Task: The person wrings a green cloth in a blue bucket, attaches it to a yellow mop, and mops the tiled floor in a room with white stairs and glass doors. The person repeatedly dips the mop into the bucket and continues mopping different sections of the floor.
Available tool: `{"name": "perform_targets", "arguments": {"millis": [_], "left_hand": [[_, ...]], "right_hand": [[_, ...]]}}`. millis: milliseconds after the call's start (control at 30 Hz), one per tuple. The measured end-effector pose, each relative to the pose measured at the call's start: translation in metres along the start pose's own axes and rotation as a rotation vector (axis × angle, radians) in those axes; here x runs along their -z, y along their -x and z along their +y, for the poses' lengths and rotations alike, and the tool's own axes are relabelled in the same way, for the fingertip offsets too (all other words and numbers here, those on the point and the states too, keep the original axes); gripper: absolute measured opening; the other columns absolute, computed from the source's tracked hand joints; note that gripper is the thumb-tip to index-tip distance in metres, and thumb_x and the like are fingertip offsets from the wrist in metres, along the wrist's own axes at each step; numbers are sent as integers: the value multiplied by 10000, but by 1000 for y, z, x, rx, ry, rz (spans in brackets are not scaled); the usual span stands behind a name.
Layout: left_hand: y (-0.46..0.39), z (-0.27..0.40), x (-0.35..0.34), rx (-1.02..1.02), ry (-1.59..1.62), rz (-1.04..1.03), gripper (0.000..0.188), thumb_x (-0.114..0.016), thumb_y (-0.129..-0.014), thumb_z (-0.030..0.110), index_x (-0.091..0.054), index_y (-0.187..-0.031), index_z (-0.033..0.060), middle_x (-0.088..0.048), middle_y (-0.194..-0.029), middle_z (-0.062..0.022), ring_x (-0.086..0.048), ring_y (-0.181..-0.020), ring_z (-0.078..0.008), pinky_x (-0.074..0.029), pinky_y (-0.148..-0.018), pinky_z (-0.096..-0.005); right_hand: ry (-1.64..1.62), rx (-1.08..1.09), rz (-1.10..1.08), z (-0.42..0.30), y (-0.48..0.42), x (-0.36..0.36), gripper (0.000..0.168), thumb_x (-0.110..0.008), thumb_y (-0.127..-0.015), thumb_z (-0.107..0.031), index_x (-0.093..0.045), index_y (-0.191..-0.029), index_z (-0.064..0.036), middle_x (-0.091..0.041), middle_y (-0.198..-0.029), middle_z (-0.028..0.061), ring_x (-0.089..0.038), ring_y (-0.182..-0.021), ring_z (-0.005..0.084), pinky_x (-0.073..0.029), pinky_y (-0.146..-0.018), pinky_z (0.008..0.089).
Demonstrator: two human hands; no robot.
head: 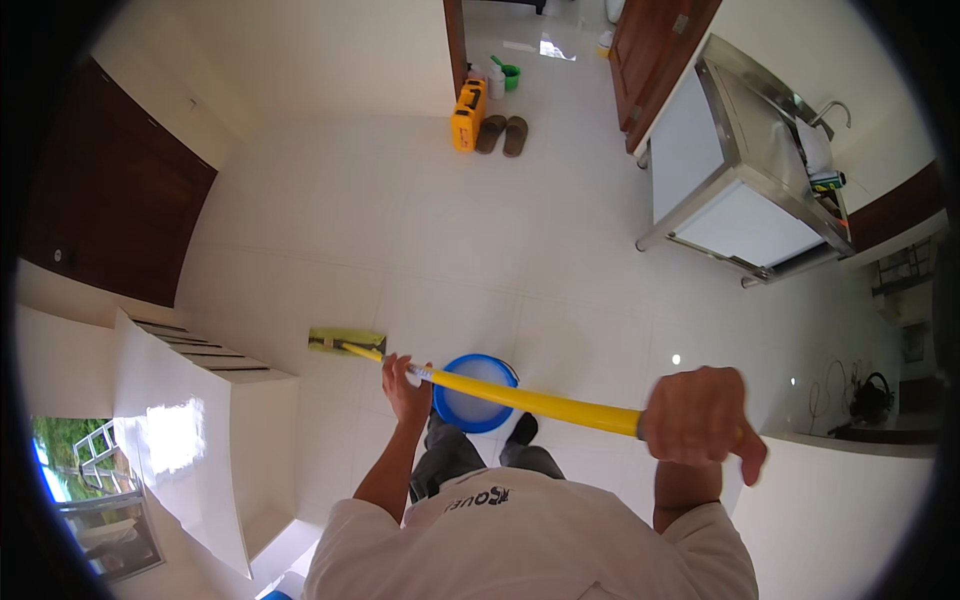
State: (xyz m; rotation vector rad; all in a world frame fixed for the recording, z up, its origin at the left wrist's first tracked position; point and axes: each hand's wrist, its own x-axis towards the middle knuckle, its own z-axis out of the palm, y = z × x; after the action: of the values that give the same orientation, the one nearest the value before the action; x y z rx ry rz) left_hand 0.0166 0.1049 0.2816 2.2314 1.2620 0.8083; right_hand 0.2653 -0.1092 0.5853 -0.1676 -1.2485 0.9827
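A mop with a long yellow handle (544, 403) slants across in front of me. My right hand (697, 416) is wrapped around the upper end of the handle, thumb pointing outward. Farther down, my left hand (406, 388) grips the shaft near a printed label. The flat yellow-green mop head (347, 340) lies on the white tiled floor, left of my feet. Beneath the handle stands a round blue bucket (465, 426), with something pale inside that I cannot make out. The handle hides part of the bucket.
A white cabinet (262, 442) stands close on the left, beyond it a dark wooden door (112, 187). Ahead, a yellow-orange case (469, 116) and slippers (514, 136) sit by a doorway. A stainless-steel sink unit (739, 176) occupies the right; a low white wall (832, 510) is nearer.
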Motion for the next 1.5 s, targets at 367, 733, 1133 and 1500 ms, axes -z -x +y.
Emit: {"name": "perform_targets", "arguments": {"millis": [367, 733, 1133, 1500], "left_hand": [[-135, -74, -110, 22, 97, 46, 49, -606, -804, 97, -587, -822, 55, -515, -1114, -279, -408, -1165, -442, -319, -1001, -471], [-200, 75, -263, -353, 115, -701, 78, -591, -743, 64, -574, -816, 83, -417, -1282, -222, -276, -1286, -380, -356, -1003, -402], [-101, 216, -214, -739, 164, -910, 84, -574, -791, 156, -613, -784, 81, -583, -892, -74, -504, -976, -243, -368, -932, -376], [-115, 93, -25, -598, 252, -681, 95, -611, -742, 67, -549, -677, 35, -552, -733, -114, -521, -796, -303, -429, -708, -388]], "right_hand": [[461, -37, 409, 70, -25, 25, 498, -549, -803, -325, -321, -440, -70, -370, -399, 45, -363, -321, 197, -355, -397, 315], [1007, 241, 1103, 68, 31, -9, 441, -304, -893, -275, -279, -481, -118, -347, -373, 10, -320, -312, 155, -332, -397, 298], [1262, 289, 943, -6, 10, -115, 349, -493, -791, -247, -371, -479, -148, -368, -394, -25, -345, -325, 92, -310, -386, 242], [589, 237, 255, -39, -45, -117, 411, -638, -742, -175, -423, -399, -103, -442, -366, 19, -416, -278, 102, -395, -310, 233]]}}
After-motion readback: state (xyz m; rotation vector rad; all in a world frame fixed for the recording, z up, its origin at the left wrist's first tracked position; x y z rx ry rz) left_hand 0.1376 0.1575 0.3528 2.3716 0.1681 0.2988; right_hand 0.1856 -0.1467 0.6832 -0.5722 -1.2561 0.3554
